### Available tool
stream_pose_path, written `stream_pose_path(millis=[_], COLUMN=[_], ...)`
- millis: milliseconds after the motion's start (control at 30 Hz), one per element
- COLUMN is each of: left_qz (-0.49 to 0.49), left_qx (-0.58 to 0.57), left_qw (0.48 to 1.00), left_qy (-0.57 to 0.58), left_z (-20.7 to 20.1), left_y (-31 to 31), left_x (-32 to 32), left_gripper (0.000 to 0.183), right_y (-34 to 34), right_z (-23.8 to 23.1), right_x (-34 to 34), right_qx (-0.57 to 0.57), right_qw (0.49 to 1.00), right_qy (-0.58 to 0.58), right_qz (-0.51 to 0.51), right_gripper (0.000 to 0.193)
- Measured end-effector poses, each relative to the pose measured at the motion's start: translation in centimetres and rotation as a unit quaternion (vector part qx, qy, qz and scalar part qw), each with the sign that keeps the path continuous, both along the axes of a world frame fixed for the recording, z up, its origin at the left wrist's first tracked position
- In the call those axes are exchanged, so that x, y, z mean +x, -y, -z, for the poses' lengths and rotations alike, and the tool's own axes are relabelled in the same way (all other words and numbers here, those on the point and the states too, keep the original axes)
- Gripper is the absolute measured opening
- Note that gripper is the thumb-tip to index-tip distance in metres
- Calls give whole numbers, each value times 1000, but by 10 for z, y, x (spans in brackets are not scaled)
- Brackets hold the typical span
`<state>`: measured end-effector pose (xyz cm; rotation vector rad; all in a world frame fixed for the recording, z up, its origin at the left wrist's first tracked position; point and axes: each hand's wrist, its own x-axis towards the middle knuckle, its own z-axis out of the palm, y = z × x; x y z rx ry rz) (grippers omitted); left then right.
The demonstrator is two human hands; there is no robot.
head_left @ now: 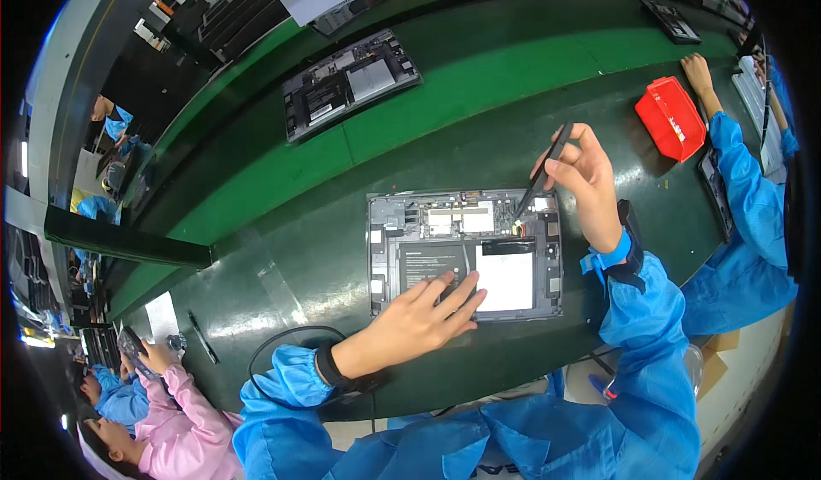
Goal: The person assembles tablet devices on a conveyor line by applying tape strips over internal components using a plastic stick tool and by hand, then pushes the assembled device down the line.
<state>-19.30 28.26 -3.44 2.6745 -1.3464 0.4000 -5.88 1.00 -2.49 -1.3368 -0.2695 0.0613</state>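
An opened laptop base lies flat on the dark green bench in front of me, its circuit board along the far side. Nearer to me sit a black battery and a white rectangular panel. My left hand rests with spread fingers over the battery and the panel's left edge, holding nothing. Pinched in my right hand are slim black tweezers. They slant down to the board's right part, their tip close to a small bundle of coloured wires.
Another opened laptop base lies on the bright green strip beyond. A red bin stands at the right, near a co-worker's hand and blue sleeve. At the left are a black pen and a co-worker in pink.
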Motion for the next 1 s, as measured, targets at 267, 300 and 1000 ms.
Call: stream_pose_path(millis=[267, 300, 1000], left_qz=[13, 12, 55], left_qx=[-86, -93, -79], left_qw=[995, 994, 995], left_qy=[-49, -47, -18], left_z=[0, 1, 13], left_y=[-11, -11, -16], left_x=[41, 41, 47], left_gripper=[45, 45, 43], right_y=[8, 11, -11], right_z=[-8, -3, 3], right_x=[-42, -50, -53], right_qx=[-216, -267, -418], right_qw=[971, 957, 869], right_qy=[40, 78, 265], right_qz=[-92, -88, 13], right_gripper=[33, 32, 24])
